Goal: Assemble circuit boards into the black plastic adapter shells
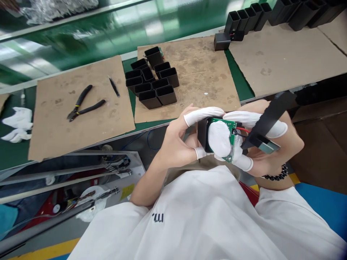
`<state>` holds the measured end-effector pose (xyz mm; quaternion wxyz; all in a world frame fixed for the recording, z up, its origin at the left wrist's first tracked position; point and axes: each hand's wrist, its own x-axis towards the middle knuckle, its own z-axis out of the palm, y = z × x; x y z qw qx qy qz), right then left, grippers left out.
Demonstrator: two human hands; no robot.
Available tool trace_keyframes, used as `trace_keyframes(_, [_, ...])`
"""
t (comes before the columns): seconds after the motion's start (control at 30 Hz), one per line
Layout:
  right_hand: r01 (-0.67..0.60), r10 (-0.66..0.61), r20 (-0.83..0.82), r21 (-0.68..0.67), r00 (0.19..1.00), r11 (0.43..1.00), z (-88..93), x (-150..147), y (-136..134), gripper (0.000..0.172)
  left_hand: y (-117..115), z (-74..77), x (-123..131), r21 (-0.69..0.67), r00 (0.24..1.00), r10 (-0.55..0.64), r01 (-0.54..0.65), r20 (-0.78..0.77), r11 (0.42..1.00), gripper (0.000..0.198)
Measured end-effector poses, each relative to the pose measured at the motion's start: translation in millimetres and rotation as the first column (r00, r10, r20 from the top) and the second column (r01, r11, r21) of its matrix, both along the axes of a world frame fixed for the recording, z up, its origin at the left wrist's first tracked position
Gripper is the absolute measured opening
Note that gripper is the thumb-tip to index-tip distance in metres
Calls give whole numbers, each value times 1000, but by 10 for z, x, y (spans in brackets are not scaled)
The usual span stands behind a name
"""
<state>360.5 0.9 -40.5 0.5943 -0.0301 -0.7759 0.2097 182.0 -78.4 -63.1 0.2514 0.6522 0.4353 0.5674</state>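
Note:
My left hand (181, 139), with white finger cots on its fingertips, grips a black plastic casing (202, 133) from its left side. Partly inside the casing's open end sits a green circuit board (229, 159) with a thick white blob (219, 138) on it. My right hand (267, 144), also in finger cots, pinches the board's right end. Red and black wires (242, 130) run from the board toward a long black strip-shaped part (271, 117), which rests across the right hand's fingers. A small greenish piece (268, 145) shows at the strip's lower end.
Several black casings (158, 97) stand on cardboard (189, 90) ahead, and more (248, 18) line the back right. Black-handled cutters (84, 104) and tweezers (114, 86) lie on the left cardboard. White gloves (17, 122) lie at far left. A conveyor with a green surface (116, 32) runs behind.

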Motion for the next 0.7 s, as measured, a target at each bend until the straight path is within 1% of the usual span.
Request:
trace_keyframes(0.1, [-7,7,21,-3,1000,1000,27,-30,-4,25,13,-44,-16,6,999,-13,13,31,1000,68])
trace_keyframes(0.17, [36,-36,88,4,995,999,45,-30,3,23,24,-72,-28,-18,999,-19,20,49,1000,73])
trace_keyframes(0.23, [75,-78,149,23,986,997,54,-15,18,25,37,-92,-41,-45,998,-18,21,67,999,78])
trace_keyframes(0.3, [86,-94,183,51,979,995,56,1,33,29,50,-103,-55,-59,997,-20,25,78,998,78])
trace_keyframes(0.4, [102,-110,235,46,966,994,59,11,48,30,73,-122,-77,-76,996,-13,20,83,997,77])
trace_keyframes(0.5, [107,-98,322,-11,942,994,67,-1,77,33,124,-188,-95,-97,995,7,3,100,995,75])
trace_keyframes(0.6, [130,-69,481,-94,874,987,74,-33,166,43,222,-324,-108,-84,988,40,-28,147,996,74])
trace_keyframes(0.7, [122,39,576,-238,817,964,91,-90,306,49,338,-470,-123,-126,983,58,-36,174,991,83])
